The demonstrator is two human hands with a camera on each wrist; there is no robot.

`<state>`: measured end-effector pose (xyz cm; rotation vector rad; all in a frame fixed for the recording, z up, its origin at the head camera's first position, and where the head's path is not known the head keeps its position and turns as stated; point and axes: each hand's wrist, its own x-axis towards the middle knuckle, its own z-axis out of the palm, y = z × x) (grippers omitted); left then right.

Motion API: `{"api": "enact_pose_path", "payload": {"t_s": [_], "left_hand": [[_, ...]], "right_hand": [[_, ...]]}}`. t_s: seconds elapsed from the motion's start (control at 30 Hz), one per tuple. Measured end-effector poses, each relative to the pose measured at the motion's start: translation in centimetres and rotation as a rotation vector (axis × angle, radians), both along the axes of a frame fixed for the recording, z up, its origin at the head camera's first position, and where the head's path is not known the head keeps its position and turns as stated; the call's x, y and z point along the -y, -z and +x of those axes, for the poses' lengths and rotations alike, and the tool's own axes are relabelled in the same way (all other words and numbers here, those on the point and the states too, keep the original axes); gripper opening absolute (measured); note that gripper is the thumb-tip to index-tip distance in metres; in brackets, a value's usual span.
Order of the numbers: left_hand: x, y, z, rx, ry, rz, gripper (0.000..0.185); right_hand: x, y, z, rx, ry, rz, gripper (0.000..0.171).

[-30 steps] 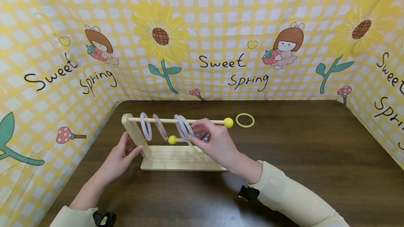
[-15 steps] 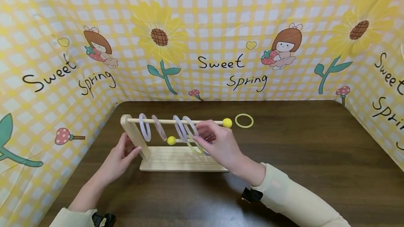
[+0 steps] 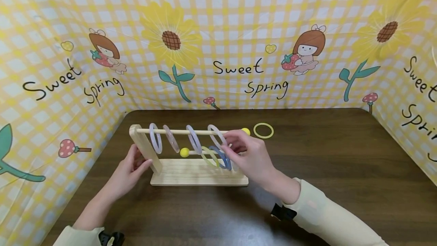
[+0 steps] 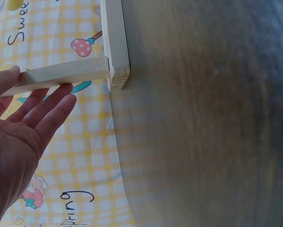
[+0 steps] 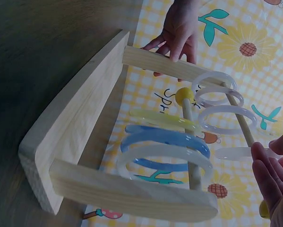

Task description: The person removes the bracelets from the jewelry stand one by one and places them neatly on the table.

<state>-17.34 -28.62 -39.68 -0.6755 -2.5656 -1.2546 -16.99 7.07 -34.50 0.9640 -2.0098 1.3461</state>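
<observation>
A wooden stand has a base, a left post and an upper rod. My left hand grips the left post, thumb in front and fingers behind. With thumb and fingers my right hand pinches a whitish translucent ring that hangs around the upper rod near its yellow ball end. Farther left on that rod hang a lavender ring, a pinkish ring and a pale purple ring. The lower rod carries a yellow-green ring, blue rings and a clear ring.
A loose yellow ring lies on the dark wooden table behind the stand's right end. The lower rod ends in a yellow ball facing left. A checked cloth encloses the back and sides.
My right hand has slid the whitish ring rightward along the upper rod, away from the lavender ring. The blue rings below have come into sight. My left hand stays on the post.
</observation>
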Motion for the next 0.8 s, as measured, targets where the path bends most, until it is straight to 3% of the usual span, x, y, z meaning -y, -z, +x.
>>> {"api": "enact_pose_path", "payload": {"t_s": [0.8], "left_hand": [[0.0, 0.0, 0.0, -0.005, 0.004, 0.001, 0.051]], "right_hand": [[-5.2, 0.3, 0.3, -0.053, 0.088, -0.058, 0.039]]}}
